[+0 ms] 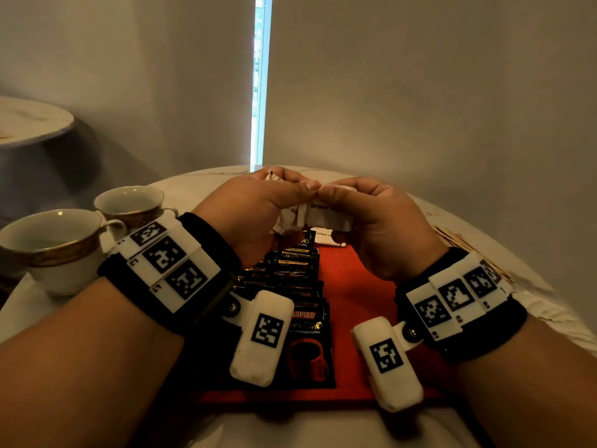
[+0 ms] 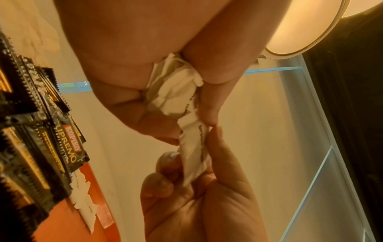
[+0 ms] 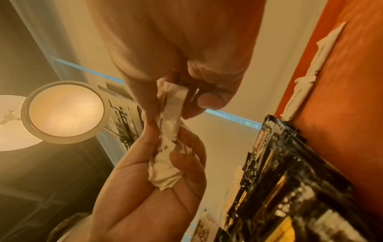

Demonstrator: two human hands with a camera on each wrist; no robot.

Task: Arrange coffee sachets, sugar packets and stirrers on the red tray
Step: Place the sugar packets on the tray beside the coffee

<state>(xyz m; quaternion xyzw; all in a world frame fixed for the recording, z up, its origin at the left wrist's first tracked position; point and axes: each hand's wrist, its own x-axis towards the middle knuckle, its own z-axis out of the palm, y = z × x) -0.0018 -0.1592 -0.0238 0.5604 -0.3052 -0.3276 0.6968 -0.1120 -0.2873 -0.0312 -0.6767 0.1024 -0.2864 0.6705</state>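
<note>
Both hands hover over the far end of the red tray (image 1: 358,286). My left hand (image 1: 284,189) grips a bunch of white brown-sugar packets (image 2: 176,88). My right hand (image 1: 349,195) pinches one packet (image 2: 194,152) at the edge of that bunch, thumb tips almost touching. Black coffee sachets (image 1: 290,276) lie in an overlapping column down the tray's left half. More white sugar packets (image 1: 326,237) rest on the tray's far edge, below the hands. Thin wooden stirrers (image 1: 458,244) lie on the table to the right, partly hidden by my right wrist.
Two white cups with gold rims (image 1: 55,247) (image 1: 132,202) stand on the round marble table (image 1: 200,185) left of the tray. A second table (image 1: 29,121) is at the far left. The tray's right half shows bare red.
</note>
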